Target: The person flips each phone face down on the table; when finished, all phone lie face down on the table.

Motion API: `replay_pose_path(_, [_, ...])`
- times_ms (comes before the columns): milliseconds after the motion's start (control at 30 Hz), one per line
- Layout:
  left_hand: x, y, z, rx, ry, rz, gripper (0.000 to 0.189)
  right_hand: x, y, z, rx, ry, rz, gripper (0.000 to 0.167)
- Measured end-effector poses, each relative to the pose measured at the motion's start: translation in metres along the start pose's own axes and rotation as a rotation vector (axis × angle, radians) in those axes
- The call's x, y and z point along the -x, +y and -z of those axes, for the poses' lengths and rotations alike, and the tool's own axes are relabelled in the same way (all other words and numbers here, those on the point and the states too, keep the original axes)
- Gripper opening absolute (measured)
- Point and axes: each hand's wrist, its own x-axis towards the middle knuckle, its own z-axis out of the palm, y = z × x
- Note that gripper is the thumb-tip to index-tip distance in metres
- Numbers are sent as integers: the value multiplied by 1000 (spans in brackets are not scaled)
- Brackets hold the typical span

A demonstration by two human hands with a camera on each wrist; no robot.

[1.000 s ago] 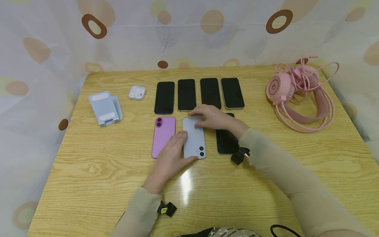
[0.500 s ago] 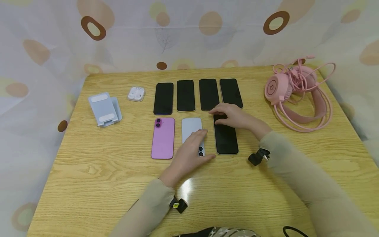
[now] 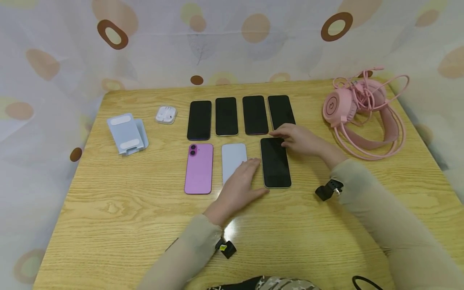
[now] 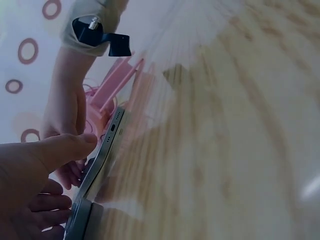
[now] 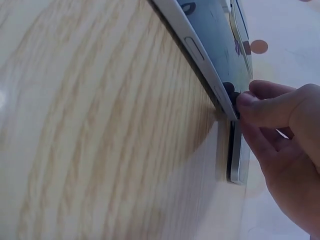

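Note:
A black-screened smartphone lies face up at the right end of the front row. My right hand has its bent fingers and thumb at the phone's upper right corner; the right wrist view shows the thumb against that corner. At the lower left corner, my left hand reaches with fairly straight fingers along the left side and the thumb near the bottom edge. The left wrist view shows the phone's charging-port edge beside that thumb. A pale blue smartphone, back up, is partly hidden under my left hand.
To the left lies a purple smartphone, back up. Several black-screened phones form a back row. Earphones in a clear case and a light blue phone stand sit at left. Pink headphones with coiled cable lie at right.
Both hands have moved right from the pale blue phone to the black-screened one. The right hand has slid from that phone's top left to its upper right corner.

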Motion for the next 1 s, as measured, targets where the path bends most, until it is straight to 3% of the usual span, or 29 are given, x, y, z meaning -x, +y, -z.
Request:
replay_pose_path(267, [-3, 2, -6, -27, -1, -14, 79, 7, 9, 4, -4, -55, -24, 42])
replay_pose_path(567, [-8, 5, -11, -87, -9, -27, 80, 7, 14, 5, -104, -130, -57, 62])
replay_pose_path(1000, [-7, 9, -12, -99, 6, -1, 75, 8, 14, 5, -248, -148, -104, 58])
